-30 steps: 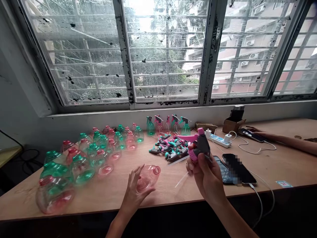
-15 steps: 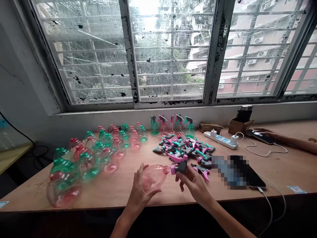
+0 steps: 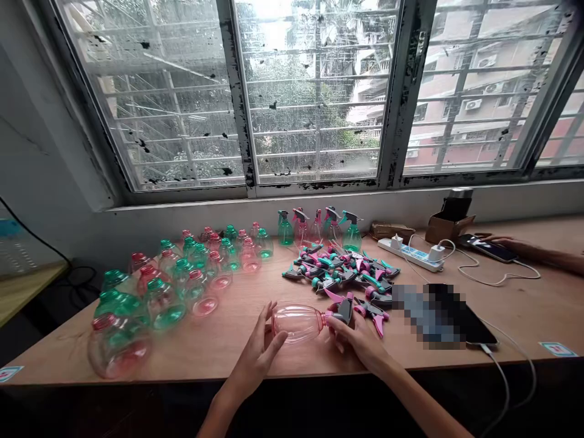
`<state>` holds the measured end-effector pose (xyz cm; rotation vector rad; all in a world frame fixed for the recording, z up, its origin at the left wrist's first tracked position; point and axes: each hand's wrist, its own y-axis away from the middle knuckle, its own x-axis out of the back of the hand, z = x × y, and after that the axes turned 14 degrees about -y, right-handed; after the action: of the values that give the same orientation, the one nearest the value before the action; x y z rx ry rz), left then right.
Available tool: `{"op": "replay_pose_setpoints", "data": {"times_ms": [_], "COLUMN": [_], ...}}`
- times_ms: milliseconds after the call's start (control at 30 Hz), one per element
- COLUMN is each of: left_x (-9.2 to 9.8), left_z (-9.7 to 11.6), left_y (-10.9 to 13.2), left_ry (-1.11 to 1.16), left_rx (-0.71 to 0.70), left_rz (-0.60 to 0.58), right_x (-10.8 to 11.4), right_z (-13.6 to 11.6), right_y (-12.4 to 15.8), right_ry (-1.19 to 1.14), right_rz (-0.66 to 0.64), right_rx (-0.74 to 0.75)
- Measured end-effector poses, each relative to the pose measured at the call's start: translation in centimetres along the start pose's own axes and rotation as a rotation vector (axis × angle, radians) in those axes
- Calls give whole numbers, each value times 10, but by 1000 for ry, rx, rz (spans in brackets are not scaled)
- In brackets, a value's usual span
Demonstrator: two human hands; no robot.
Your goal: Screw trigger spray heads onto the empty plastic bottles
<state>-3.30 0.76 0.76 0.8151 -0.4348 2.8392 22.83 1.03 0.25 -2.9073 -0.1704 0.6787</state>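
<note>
A clear pink plastic bottle (image 3: 298, 322) lies on its side on the wooden table (image 3: 524, 304), neck pointing right. My left hand (image 3: 258, 356) cups its base with the fingers curled round it. My right hand (image 3: 358, 340) pinches a pink and grey spray trigger head (image 3: 341, 310) that sits at the bottle's neck. A heap of loose pink, teal and grey trigger heads (image 3: 342, 274) lies just behind.
Several empty pink and green bottles (image 3: 168, 286) crowd the table's left. Several assembled spray bottles (image 3: 319, 228) stand by the wall. Phones (image 3: 449, 316) with cables lie right of my hands, beside a power strip (image 3: 413, 254) and a small box (image 3: 449, 222). Another person's hand (image 3: 515, 246) rests on a phone at far right.
My right hand came down from in front of me with the trigger head and brought it to the bottle's neck. The bottle, tilted before, now lies flat.
</note>
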Motion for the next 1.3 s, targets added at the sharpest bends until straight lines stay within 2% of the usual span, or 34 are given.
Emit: {"op": "replay_pose_setpoints", "data": {"times_ms": [100, 333, 567, 767, 933, 1300], "left_x": [1, 5, 7, 6, 7, 5], "left_z": [4, 7, 10, 6, 6, -3], "left_y": [1, 1, 3, 2, 3, 5], "left_ry": [1, -38, -82, -49, -106, -27], "left_rx": [-26, -59, -54, -84, -110, -71], "left_rz": [-83, -178, -172, -190, -163, -176], "right_x": [8, 19, 16, 15, 15, 17], "right_z": [1, 6, 7, 5, 3, 7], "right_y": [3, 5, 6, 5, 6, 6], "right_ry": [61, 55, 9, -46, -45, -49], "right_rz": [-26, -50, -34, -58, -88, -112], "right_rx": [-26, -11, -79, -61, -76, -64]}}
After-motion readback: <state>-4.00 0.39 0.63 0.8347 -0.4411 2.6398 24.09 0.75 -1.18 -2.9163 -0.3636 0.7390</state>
